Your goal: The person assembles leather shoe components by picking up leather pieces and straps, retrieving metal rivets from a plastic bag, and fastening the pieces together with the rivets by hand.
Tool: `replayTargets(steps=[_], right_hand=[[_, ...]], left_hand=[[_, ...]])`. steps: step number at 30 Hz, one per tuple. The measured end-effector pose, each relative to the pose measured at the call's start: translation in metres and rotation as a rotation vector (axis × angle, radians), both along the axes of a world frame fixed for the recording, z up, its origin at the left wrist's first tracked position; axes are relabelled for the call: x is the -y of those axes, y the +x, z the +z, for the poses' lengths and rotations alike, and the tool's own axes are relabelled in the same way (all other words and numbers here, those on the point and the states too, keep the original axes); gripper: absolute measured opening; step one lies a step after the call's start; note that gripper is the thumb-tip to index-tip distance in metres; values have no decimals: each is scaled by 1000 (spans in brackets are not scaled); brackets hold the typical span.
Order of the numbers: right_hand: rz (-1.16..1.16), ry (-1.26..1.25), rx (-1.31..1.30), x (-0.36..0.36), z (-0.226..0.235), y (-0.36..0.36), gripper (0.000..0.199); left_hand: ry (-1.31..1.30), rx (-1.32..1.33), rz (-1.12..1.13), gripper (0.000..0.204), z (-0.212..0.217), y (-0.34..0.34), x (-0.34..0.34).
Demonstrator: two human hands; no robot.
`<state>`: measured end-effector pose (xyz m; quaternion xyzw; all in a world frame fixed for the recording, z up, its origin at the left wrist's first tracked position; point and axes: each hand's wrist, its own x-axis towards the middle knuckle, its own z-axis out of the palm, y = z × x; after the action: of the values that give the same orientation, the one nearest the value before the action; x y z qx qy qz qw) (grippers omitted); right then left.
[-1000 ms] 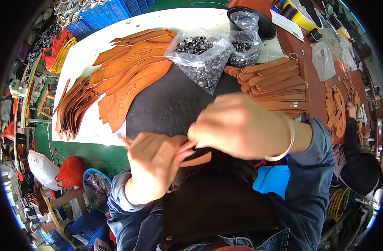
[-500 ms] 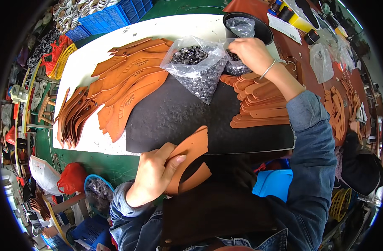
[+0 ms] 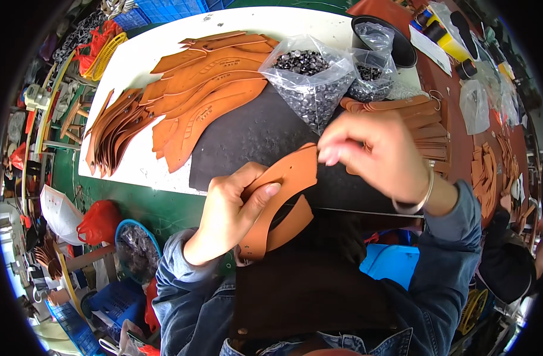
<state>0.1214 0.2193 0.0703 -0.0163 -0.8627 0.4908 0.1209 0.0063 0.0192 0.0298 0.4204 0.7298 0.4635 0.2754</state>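
My left hand (image 3: 230,212) grips a curved tan leather piece (image 3: 283,172), thumb on top, above the table's near edge; the piece bends round so its other end shows below. Close to the leather's upper end is my right hand (image 3: 375,151), its fingertips pinched together; whatever they may hold is hidden or too small to make out. Beyond the hands, a clear plastic bag (image 3: 313,89) full of small dark metal pieces stands on a black mat (image 3: 236,145). A smaller clear bag (image 3: 371,83) of similar pieces is to its right.
Overlapping tan leather pieces (image 3: 215,77) spread over the white tabletop (image 3: 129,74), with more standing bunched at left. A stack of leather strips (image 3: 428,127) lies beyond my right hand. Further back is a black bowl (image 3: 405,50). A blue bin (image 3: 390,264) sits below the table. Someone works at far right.
My right hand has come back from the smaller bag to the upper end of the leather piece. My left hand keeps its hold, and the view has shifted.
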Motion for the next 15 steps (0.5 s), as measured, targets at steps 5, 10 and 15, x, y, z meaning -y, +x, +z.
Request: replayTargets(steps=[5, 10, 15], right_hand=[[49, 252, -329, 21, -15, -3, 10], [34, 158, -215, 38, -13, -1, 14], [-31, 340, -377, 41, -3, 3, 24]], left_hand=[[49, -7, -25, 15, 10, 7, 5], [104, -152, -44, 16, 8, 9, 9], [285, -459, 7, 26, 4, 9, 14]])
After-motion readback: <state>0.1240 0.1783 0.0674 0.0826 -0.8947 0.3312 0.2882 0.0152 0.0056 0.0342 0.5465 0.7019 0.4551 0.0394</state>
